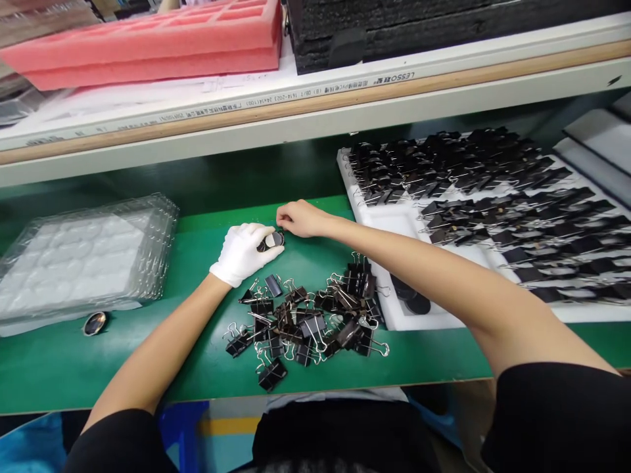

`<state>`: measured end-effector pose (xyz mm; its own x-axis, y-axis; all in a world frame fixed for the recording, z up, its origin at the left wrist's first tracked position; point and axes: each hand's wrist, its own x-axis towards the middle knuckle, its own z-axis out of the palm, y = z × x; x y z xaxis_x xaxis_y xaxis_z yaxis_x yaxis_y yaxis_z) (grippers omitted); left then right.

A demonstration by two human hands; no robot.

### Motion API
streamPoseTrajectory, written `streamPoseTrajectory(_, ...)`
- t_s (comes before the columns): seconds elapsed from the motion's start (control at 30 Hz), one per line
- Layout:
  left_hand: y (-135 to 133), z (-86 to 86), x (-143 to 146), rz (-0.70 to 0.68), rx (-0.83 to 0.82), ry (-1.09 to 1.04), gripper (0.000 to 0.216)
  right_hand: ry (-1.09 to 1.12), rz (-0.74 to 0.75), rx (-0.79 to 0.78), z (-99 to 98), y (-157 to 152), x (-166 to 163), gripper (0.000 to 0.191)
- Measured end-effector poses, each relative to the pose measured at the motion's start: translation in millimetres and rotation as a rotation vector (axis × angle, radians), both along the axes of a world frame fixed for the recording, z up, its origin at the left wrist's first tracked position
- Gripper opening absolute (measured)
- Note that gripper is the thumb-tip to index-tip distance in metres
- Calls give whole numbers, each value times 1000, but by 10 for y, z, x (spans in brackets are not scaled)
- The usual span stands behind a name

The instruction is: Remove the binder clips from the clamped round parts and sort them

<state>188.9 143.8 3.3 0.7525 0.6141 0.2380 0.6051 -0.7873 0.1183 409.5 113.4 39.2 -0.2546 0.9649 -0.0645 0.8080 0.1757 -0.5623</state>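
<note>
In a white glove, my left hand (pixel 245 251) grips a small round black part (pixel 273 240) with a pale, shiny face, between thumb and fingers. Just beyond it, my bare right hand (pixel 302 219) has its fingers pinched together near the part's upper edge. Whatever those fingertips hold, if anything, is too small to make out. Closer to my body lies a loose heap of black binder clips (pixel 305 325) with silver wire handles. One round part with a shiny face (pixel 94 323) rests alone on the green work surface (pixel 207 355) at the left.
Stacked clear plastic trays (pixel 83 256) stand at the left. On the right, a white foam tray (pixel 389 226) carries rows of black binder clips (pixel 463 171), with dark round parts (pixel 418 303) in its near corner. A shelf (pixel 315 108) overhead bears pink foam (pixel 162 56) and black foam (pixel 419 33).
</note>
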Motion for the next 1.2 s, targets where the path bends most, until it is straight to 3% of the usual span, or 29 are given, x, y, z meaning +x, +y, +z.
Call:
streamPoseTrajectory(0.17, 16, -26, -5, -18, 11, -9, 43, 82, 143, -86, -19, 10, 68, 39)
streamPoseTrajectory(0.33, 26, -32, -10, -59, 31, -14, 43, 20, 140, -16, -45, 16, 36, 22)
streamPoseTrajectory(0.47, 37, -37, -15, -83, 65, -14, 43, 0, 129, 29, -75, 10, 8, 19)
streamPoseTrajectory(0.77, 1, 0, 4, -40, 40, -25, 45, 80, -58, 18, -151, 13, -53, 18)
streamPoseTrajectory(0.93, 23, -23, -3, -124, 55, -79, 28, 240, -140, 29, -204, 16, -53, 14)
streamPoseTrajectory(1.1, 103, -95, -18, -211, 53, -86, 28, 215, -114, 49, -4, -123, 92, 23)
streamPoseTrajectory(1.2, 97, -103, -17, -182, 23, -120, 27, 100, 41, 9, 222, -376, 159, 17)
